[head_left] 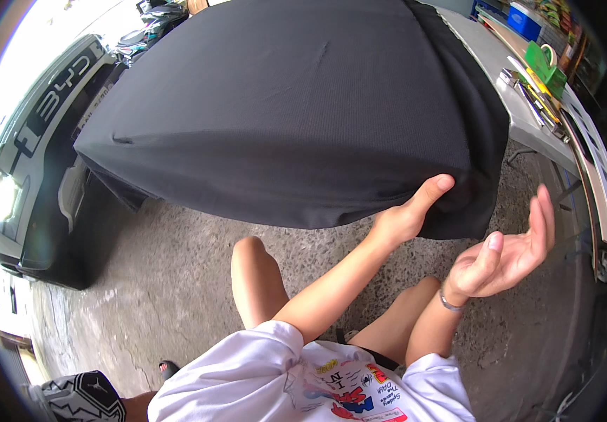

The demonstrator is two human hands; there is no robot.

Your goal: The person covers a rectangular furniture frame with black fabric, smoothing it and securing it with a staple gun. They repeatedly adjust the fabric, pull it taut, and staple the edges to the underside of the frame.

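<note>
Black in the head view for the cloth [282, 91], draped wide across the middle, with a front edge sagging above the grey floor [177, 274]. Near the right end of that edge, see the left hand [403, 219], with thumb laid over the fabric and other fingers out of sight beneath; impossible to tell whether pinching firmly or merely propping. Off the cloth and holding nothing, see the right hand [504, 266], palm showing, with fingers close together and thumb standing apart. Possible trouble: slipping of the corner, from support by one hand only; lopsided hanging, from tugging at one end; snagging on the white table [482, 46] close beside, or on the green holder [546, 70] there, from too wide a sweep. Likely too: creasing, judging by loose folds down the right side. Hidden: the support under the cloth. Cut off: the far edge, at the top of the view. Hard to make out: small stuff crowded on the table, and the car bumper [50, 151] on the left, partly lost in glare
</note>
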